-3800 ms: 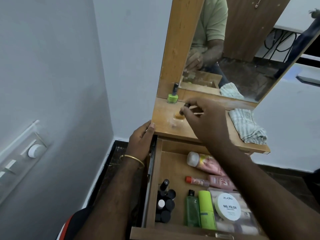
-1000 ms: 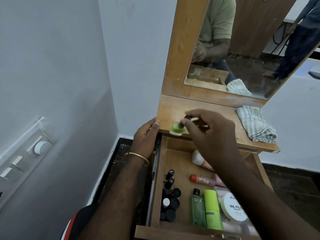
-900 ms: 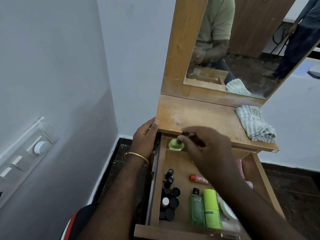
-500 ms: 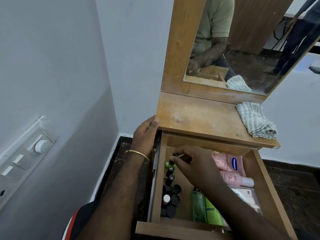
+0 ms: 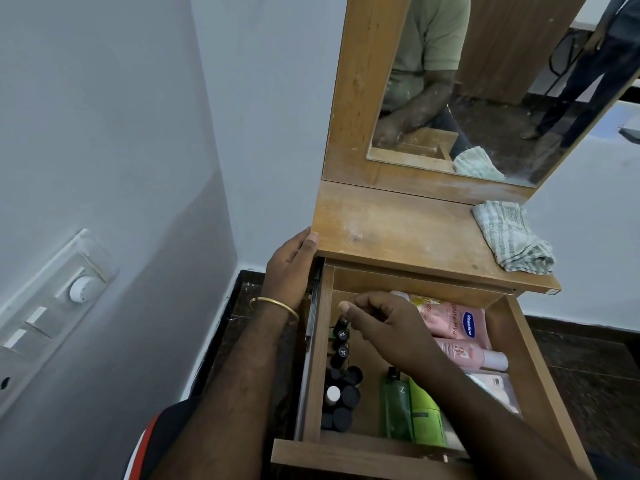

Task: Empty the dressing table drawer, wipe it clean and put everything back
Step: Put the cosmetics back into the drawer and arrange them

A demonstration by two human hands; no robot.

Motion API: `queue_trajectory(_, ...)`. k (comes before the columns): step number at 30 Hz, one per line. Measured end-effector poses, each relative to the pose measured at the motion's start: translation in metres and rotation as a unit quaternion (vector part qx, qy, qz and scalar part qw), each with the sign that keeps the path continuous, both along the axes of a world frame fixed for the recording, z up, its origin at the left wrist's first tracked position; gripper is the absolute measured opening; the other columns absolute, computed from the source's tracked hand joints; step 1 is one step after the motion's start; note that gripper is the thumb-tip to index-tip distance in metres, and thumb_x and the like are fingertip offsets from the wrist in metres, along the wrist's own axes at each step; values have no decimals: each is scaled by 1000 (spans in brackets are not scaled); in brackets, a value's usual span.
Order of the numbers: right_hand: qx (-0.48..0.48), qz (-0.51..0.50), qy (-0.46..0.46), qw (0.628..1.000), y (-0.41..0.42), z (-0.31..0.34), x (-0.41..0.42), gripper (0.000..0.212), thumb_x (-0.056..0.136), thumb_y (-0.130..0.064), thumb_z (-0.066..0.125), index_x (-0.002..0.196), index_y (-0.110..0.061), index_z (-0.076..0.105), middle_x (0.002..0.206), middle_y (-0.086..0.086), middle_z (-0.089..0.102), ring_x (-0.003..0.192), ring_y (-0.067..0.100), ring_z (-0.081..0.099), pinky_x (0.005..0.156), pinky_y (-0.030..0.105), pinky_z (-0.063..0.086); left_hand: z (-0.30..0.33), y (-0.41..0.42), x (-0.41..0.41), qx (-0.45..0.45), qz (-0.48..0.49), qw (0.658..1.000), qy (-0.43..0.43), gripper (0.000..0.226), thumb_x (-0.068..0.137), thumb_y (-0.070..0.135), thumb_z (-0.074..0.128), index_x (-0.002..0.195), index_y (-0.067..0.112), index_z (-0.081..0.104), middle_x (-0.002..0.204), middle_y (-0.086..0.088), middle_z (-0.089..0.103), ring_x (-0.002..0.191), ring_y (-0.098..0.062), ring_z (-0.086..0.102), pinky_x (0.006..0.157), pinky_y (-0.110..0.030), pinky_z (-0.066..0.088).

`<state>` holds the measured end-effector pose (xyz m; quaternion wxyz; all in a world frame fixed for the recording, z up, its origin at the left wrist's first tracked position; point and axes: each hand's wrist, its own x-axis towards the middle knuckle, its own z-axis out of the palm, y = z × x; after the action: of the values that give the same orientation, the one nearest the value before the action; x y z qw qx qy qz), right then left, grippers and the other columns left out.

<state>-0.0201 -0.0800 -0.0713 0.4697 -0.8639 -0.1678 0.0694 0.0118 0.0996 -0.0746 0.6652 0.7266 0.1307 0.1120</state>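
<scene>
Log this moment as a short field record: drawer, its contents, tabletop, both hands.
drawer: open, pulled out under the tabletop
left side of drawer: row of dark-capped nail polish bottles
middle: two green bottles lying side by side
right side: pink tubes
tabletop: only a striped cloth on its right end
left hand: fingers straight against the tabletop's left edge
right hand: over the rear nail polish bottles, fingers loosely curled, nothing seen held

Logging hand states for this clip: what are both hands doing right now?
Left hand: open, resting against the tabletop corner.
Right hand: fingers curled over the nail polish bottles; grip cannot be told.
</scene>
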Motion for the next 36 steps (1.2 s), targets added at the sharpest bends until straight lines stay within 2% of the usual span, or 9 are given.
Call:
queue_trajectory(5,-35,2,106,994,0,-1,0,80,81,-79,44,97,-4,67,99,21,68,91,34,65,81,51,54,-1,0,0,-5,-7,1000,0,43,100,41,48,137,22,55,129,14,56,119,0,48,85,-5,33)
queue_trajectory(7,-51,6,135,990,2,2,-1,83,83,-79,41,103,-2,67,104,22,67,95,34,65,87,51,52,-1,0,1,-5,-4,1000,0,42,100,41,48,137,21,55,127,14,56,121,-2,49,89,-9,34)
queue_trajectory(11,-32,-17,172,984,0,19,-2,61,85,-71,36,107,-23,68,101,-3,70,94,13,67,89,38,54,0,0,0,4,2,1000,11,44,99,41,49,138,22,53,133,10,55,124,-7,50,103,-26,42)
queue_trajectory(17,-81,-101,13,992,-78,36,12,11,88,-29,70,99,-30,70,92,-11,70,87,2,64,80,27,54,36,-7,-24,95,103,983,-117,36,94,32,61,128,20,56,128,7,57,115,-7,54,91,-26,46)
queue_trajectory(20,-207,-101,-29,973,-113,31,9,17,82,-22,74,97,-30,72,93,-13,71,81,0,61,72,19,49,70,-31,-46,227,53,947,-222,13,91,21,66,104,23,67,99,14,64,92,-2,59,78,-17,47)
queue_trajectory(22,-243,-104,-36,964,-130,28,-2,18,81,-19,73,96,-29,72,93,-12,70,79,3,59,65,10,38,84,-54,-58,290,-83,927,-224,9,89,20,66,97,21,71,95,11,66,88,-1,59,77,-13,46)
queue_trajectory(25,-238,-109,-34,964,-146,29,-26,16,83,-21,71,93,-33,68,93,-9,67,77,5,57,62,17,37,84,-94,-68,421,-264,860,-117,17,91,23,62,104,24,71,106,5,67,98,-8,59,86,-22,46)
queue_trajectory(31,-257,-78,2,963,-156,21,-59,46,80,-46,74,123,-33,62,121,-14,63,101,3,55,85,25,47,31,-146,-37,613,-339,705,109,29,83,23,70,112,21,69,117,-6,68,108,-27,64,91,-38,54)
queue_trajectory(36,-264,-59,-8,963,-157,17,-63,56,78,-56,72,129,-37,58,129,-17,58,114,2,51,92,24,44,18,-156,-29,631,-344,683,132,23,85,34,66,107,28,71,113,0,69,104,-26,65,87,-35,54)
